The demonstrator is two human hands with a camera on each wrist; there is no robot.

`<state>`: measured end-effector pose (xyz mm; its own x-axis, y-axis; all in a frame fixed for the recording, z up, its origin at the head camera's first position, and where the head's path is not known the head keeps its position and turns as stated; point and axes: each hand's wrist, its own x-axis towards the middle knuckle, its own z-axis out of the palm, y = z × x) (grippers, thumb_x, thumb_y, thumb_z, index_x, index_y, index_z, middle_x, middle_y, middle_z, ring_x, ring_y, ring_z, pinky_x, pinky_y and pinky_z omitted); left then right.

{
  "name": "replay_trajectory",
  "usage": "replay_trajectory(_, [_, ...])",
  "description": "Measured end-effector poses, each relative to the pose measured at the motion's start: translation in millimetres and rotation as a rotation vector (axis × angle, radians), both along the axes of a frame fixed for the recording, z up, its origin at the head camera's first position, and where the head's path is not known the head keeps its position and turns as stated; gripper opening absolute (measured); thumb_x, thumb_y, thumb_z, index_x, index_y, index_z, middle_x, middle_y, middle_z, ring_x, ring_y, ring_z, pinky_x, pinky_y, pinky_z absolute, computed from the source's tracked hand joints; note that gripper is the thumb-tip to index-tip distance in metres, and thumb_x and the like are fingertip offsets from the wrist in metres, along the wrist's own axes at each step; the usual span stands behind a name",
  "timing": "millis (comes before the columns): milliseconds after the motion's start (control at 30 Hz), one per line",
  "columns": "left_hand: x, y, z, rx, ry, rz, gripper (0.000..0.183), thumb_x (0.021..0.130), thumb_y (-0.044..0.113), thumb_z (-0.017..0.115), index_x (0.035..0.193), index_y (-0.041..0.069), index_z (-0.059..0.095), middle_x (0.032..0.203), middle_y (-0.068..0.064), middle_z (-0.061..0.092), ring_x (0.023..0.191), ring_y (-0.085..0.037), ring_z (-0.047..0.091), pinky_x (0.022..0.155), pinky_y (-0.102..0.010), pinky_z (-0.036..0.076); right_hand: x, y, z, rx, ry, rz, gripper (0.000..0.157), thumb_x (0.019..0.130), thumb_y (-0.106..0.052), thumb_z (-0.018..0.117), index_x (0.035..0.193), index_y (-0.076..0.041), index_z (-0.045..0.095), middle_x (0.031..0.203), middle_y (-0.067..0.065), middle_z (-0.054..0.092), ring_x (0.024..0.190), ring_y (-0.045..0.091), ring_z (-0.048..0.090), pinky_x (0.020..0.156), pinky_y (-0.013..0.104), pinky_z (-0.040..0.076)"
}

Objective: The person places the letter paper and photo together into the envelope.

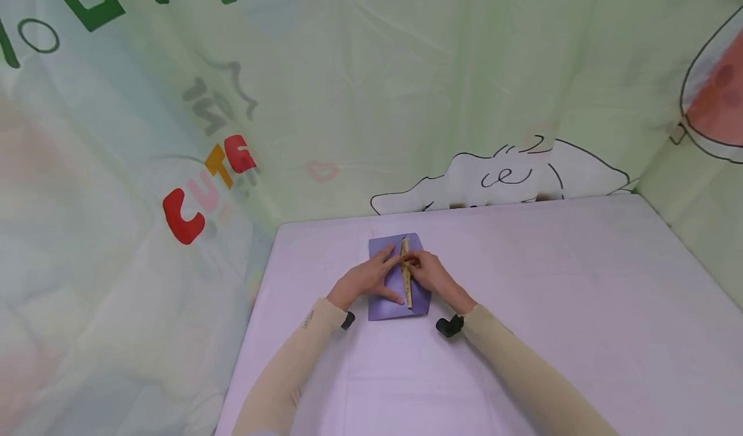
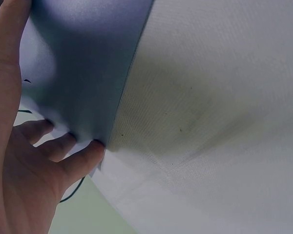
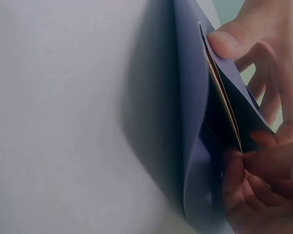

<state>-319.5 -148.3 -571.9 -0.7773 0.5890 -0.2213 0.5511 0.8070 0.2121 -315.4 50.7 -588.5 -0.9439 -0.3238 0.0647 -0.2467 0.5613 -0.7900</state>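
Note:
A purple paper envelope lies on the table with its flap folded back to the right. A tan printed card shows as a narrow strip along the envelope's mouth. My left hand rests on the envelope's body with fingers spread, its thumb at the mouth's edge in the right wrist view. My right hand pinches the card's edge between thumb and fingers. Most of the card is hidden inside the envelope. Fingertips of the left hand touch the envelope's border in the left wrist view.
A pale lilac cloth covers the table. Behind it and to the left hang printed curtains, meeting the table's far edge. Both sleeves carry a small black device at the wrist.

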Motion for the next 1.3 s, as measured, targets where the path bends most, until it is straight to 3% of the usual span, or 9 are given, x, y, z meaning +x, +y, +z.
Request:
replay_trajectory(300, [-3.8, 8, -0.8, 0.015, 0.022, -0.042, 0.096, 0.074, 0.067, 0.078, 0.149, 0.023, 0.036, 0.167, -0.018, 0.016, 0.154, -0.031, 0.023, 0.12, -0.042, 0.034, -1.0, -1, -4.3, 0.02, 0.095, 0.029, 0.01, 0.093, -0.002, 0.061, 0.101, 0.0, 0.067, 0.093, 0.015, 0.072, 0.085, 0.025, 0.065, 0.078, 0.039, 0.053])
replay_trajectory(467, [-5.9, 10, -1.7, 0.008, 0.017, -0.049, 0.096, 0.074, 0.067, 0.077, 0.15, 0.025, 0.035, 0.168, -0.017, 0.015, 0.155, -0.03, 0.022, 0.121, -0.04, 0.033, 0.3, 4, -4.5, 0.011, 0.113, 0.014, 0.014, 0.094, -0.004, 0.062, 0.106, 0.002, 0.068, 0.098, 0.017, 0.073, 0.092, 0.028, 0.067, 0.084, 0.044, 0.054])
replay_trajectory(600, [-4.9, 9, -0.1, 0.003, 0.004, -0.032, 0.098, 0.076, 0.068, 0.075, 0.155, 0.029, 0.033, 0.169, -0.015, 0.014, 0.155, -0.029, 0.022, 0.12, -0.041, 0.034, 5.3, 13, -4.8, -0.034, 0.066, -0.021, 0.023, 0.098, -0.008, 0.06, 0.117, 0.003, 0.066, 0.113, 0.021, 0.072, 0.103, 0.033, 0.068, 0.092, 0.047, 0.054])
replay_trajectory(733, [-3.2, 8, -0.3, -0.004, 0.013, -0.023, 0.091, 0.081, 0.071, 0.068, 0.156, 0.032, 0.035, 0.169, -0.014, 0.015, 0.154, -0.031, 0.025, 0.115, -0.045, 0.04, 15.8, 29, -4.4, -0.091, -0.029, -0.075, 0.026, 0.101, -0.011, 0.057, 0.122, 0.001, 0.064, 0.12, 0.021, 0.069, 0.099, 0.03, 0.069, 0.087, 0.041, 0.055])
replay_trajectory(867, [-2.7, 8, -4.6, -0.049, 0.059, -0.022, 0.083, 0.087, 0.073, 0.057, 0.156, 0.034, 0.034, 0.169, -0.012, 0.016, 0.153, -0.035, 0.025, 0.11, -0.05, 0.045, 26.1, 47, -2.5, -0.101, -0.056, -0.117, 0.026, 0.102, -0.012, 0.056, 0.124, 0.0, 0.064, 0.121, 0.021, 0.068, 0.094, 0.026, 0.07, 0.084, 0.036, 0.053])
replay_trajectory(1133, [2.8, 7, -13.4, -0.088, 0.062, 0.055, 0.075, 0.095, 0.067, 0.05, 0.159, 0.034, 0.027, 0.17, -0.011, 0.014, 0.155, -0.04, 0.017, 0.115, -0.064, 0.032, 30.2, 70, -5.5, -0.074, -0.063, -0.148, 0.026, 0.102, -0.013, 0.056, 0.124, 0.0, 0.063, 0.111, 0.02, 0.069, 0.083, 0.018, 0.067, 0.078, 0.028, 0.05])
replay_trajectory(1300, [1.2, 4, -19.7, -0.095, 0.138, 0.073, 0.077, 0.096, 0.065, 0.05, 0.16, 0.031, 0.026, 0.168, -0.012, 0.019, 0.153, -0.038, 0.023, 0.112, -0.058, 0.034, 25.7, 80, -3.3, -0.055, -0.06, -0.15, 0.027, 0.102, -0.013, 0.055, 0.124, 0.0, 0.063, 0.114, 0.02, 0.068, 0.086, 0.021, 0.067, 0.078, 0.03, 0.052])
